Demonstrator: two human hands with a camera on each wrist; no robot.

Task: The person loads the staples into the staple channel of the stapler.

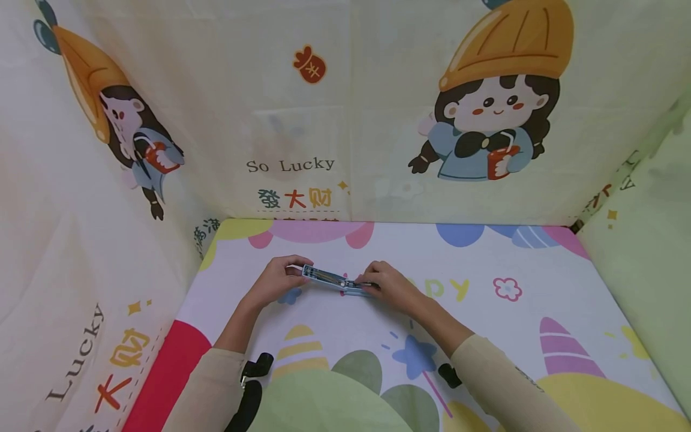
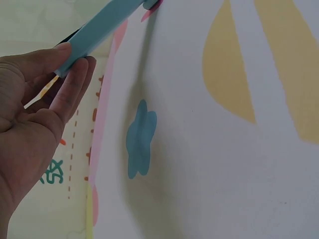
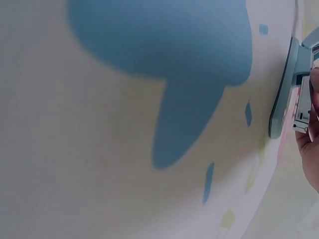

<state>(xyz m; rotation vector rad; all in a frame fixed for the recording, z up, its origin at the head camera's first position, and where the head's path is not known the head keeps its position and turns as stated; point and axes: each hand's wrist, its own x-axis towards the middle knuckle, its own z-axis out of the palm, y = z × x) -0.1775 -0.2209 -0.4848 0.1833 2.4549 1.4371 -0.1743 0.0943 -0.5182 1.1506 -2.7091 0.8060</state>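
Clearly, both hands [image 1: 272,282] [image 1: 391,285] pinch a pale blue stapler [image 1: 333,280], its cover [image 2: 102,31] flung wide and silvery rail [image 3: 302,107] exposed.

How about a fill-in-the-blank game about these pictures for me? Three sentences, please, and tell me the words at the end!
1. The left hand and the right hand hold a stapler whose outer case is light ____.
2. The stapler is swung ____, so its metal insides show.
3. Dark English words on the back wall say "So ____".

Missing words: blue; open; Lucky.
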